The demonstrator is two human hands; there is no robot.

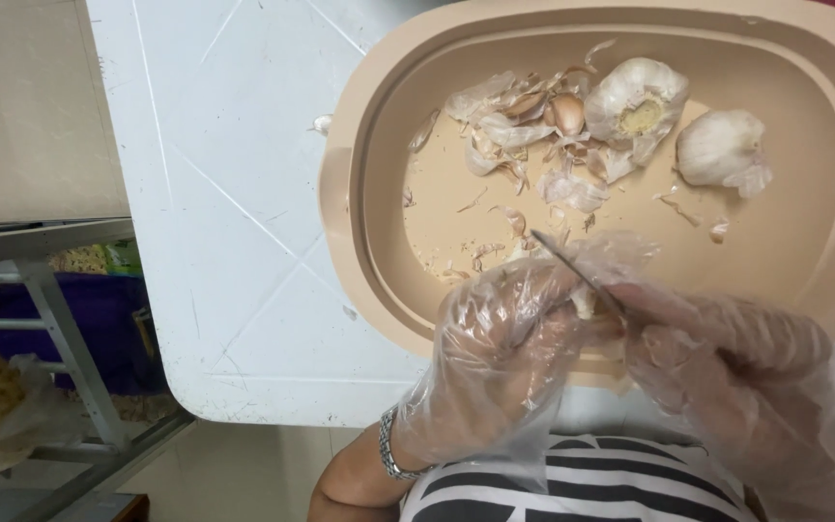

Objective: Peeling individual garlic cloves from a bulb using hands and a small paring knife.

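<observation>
1. Both hands wear loose clear plastic gloves and meet over the near rim of a wide beige plastic tray [350, 193] with rounded corners.
2. Her or his left hand [500, 348] is curled closed around a small pale garlic clove [584, 302], of which only a sliver shows between the gloved fingers; a silver metal bracelet [388, 447] sits on that wrist.
3. On the other side, the right hand [727, 358] is closed on the handle of a thin dark-bladed knife [577, 274], whose tip points up and left, away from the body.
4. As I judge it, the blade lies against the clove so that skin can be lifted off, and the work is held above the tray so that scraps drop inside it.
5. Farther back in the tray lie 2 whole white garlic bulbs: 1 bulb with its root end facing up [635, 104], and 1 smoother bulb [722, 147] to its right, apart from it.
6. Just left of the first bulb lies 1 loose pinkish clove [566, 113] amid a heap of papery white garlic skins [509, 130], too many and too tangled to count.
7. Under the tray is a white table [215, 213], its surface creased with fold lines; 1 stray scrap of skin [322, 123] lies on it beside the tray's left rim.
8. To the left stands a grey metal rack [60, 329] with a purple tub [99, 324] behind its bars.
</observation>
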